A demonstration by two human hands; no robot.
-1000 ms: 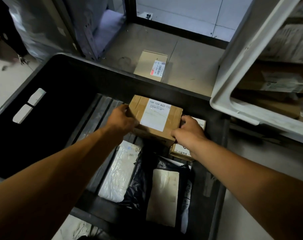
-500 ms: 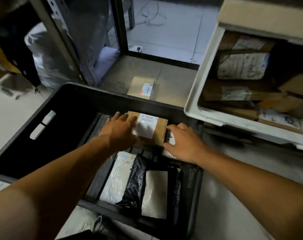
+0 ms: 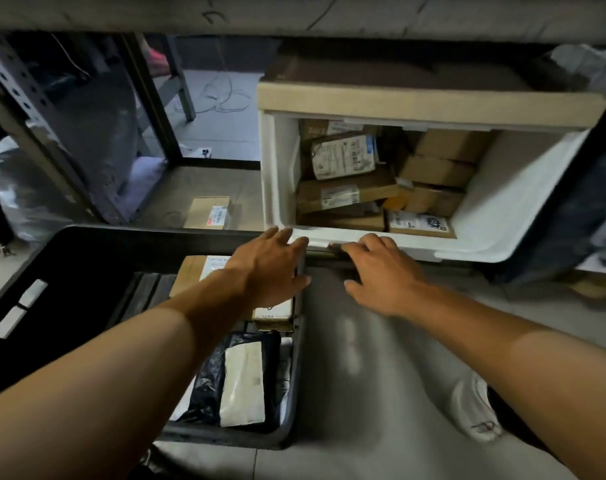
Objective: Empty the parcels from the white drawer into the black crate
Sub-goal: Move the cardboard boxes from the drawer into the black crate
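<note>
The white drawer (image 3: 502, 233) stands pulled out at upper right, holding several cardboard parcels (image 3: 344, 194). The black crate (image 3: 86, 237) lies on the floor at lower left. Inside it are a labelled cardboard box (image 3: 190, 275), a smaller box (image 3: 273, 313), a black bag with a white label (image 3: 242, 386) and a white bag. My left hand (image 3: 270, 268) hovers empty over the crate's right end, fingers spread toward the drawer's front rim. My right hand (image 3: 381, 271) is also empty, its fingers just below that rim.
A small cardboard box (image 3: 208, 213) lies on the floor behind the crate. A metal shelf frame (image 3: 149, 98) and a plastic-wrapped bundle (image 3: 24, 188) stand at left. A shelf edge runs across the top. A white shoe (image 3: 474, 410) shows at lower right.
Both hands have let go of the labelled box, which now rests in the crate, and have moved right and up to the drawer's front rim. The view has swung toward the drawer.
</note>
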